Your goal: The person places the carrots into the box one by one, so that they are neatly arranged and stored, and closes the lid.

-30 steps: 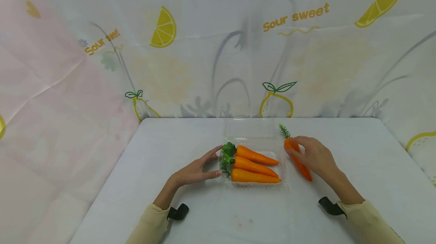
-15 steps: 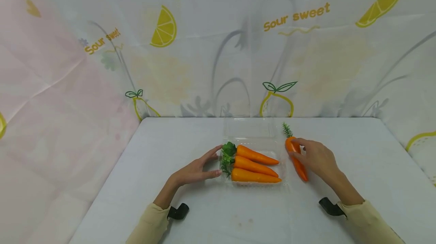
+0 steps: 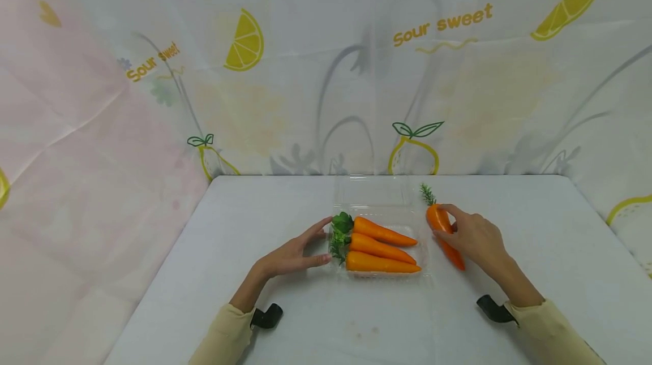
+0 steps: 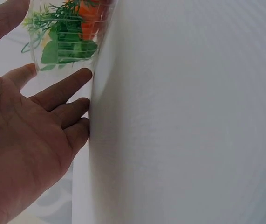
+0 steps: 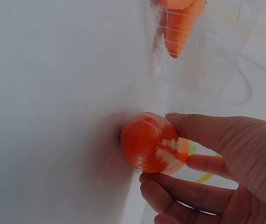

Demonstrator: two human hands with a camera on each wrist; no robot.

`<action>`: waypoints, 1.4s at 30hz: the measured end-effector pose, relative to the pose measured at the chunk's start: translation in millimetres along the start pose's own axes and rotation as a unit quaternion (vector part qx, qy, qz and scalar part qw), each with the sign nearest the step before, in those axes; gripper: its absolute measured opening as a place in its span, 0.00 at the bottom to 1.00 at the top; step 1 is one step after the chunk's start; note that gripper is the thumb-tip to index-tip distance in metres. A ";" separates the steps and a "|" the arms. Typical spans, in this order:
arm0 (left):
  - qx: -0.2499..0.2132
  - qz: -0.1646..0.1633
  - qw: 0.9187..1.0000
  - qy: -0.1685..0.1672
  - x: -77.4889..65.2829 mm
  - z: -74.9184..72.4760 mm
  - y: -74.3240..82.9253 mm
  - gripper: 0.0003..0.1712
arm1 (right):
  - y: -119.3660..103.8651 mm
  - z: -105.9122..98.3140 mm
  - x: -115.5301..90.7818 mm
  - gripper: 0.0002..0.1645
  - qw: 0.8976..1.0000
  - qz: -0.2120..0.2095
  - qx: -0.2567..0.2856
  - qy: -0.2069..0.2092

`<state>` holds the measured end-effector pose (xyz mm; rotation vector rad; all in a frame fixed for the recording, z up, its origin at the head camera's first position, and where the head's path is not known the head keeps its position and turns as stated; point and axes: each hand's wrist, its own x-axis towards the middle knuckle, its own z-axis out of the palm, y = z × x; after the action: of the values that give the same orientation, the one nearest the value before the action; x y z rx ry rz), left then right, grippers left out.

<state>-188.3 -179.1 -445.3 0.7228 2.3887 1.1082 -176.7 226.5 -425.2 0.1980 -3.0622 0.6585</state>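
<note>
My right hand pinches an orange carrot with a green leafy top, between thumb and fingers, to the right of a clear plastic container. The carrot lies aslant, leaves toward the back; in the right wrist view the blunt orange end of this carrot faces the camera. Three carrots lie side by side in the container, leaves to the left. Around its left side my left hand has thumb and fingers spread. In the left wrist view those fingers stand by the ribbed wall.
The container's clear lid lies folded back toward the rear edge of the white table. A printed cloth hangs behind. Black wrist cameras sit on both wrists.
The held carrot has turned a little: its tip swung left, then back right, and its top sits slightly further right than at first. My left hand and the container stay put.
</note>
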 end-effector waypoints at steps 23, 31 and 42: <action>0.002 -0.006 1.000 -0.002 1.5 1.2 -4.4 0.48 | 5.1 1.3 -0.4 0.36 0.999 0.011 0.034 -0.008; 0.000 -0.006 1.000 -0.002 1.2 1.1 -3.5 0.48 | 5.6 -0.2 -0.8 0.36 0.999 0.011 0.049 -0.015; -0.004 -0.008 1.000 -0.002 1.1 1.3 -4.2 0.48 | 5.7 -0.9 -0.6 0.35 0.998 0.008 0.056 -0.020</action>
<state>-189.6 -180.0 -449.5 0.7022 2.3812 1.1066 -176.8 232.1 -426.7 0.1899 -3.0695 0.8385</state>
